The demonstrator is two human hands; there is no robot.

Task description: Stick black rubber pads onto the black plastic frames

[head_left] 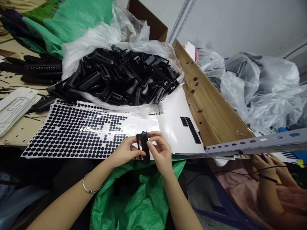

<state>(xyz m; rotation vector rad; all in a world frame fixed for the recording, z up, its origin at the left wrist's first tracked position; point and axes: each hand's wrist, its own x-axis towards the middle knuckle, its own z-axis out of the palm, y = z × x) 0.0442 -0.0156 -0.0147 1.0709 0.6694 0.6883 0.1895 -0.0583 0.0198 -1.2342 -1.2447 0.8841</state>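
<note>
Between my two hands is a black plastic clip-like part, held upright over the near edge of the sticker sheets. My left hand pinches it from the left, thumb across its front. On the other side, the fingers of my right hand close on its upper right edge. Just beyond lies a sheet of round black stickers, with bare patches where dots are gone. A white backing sheet at the right carries a short strip of black stickers. Any sticker at my fingertips is too small to make out.
A clear plastic bag full of similar black parts stands behind the sheets. Below my hands hangs an open green bag. A metal rail and wooden board border the right; another person's hands are beyond.
</note>
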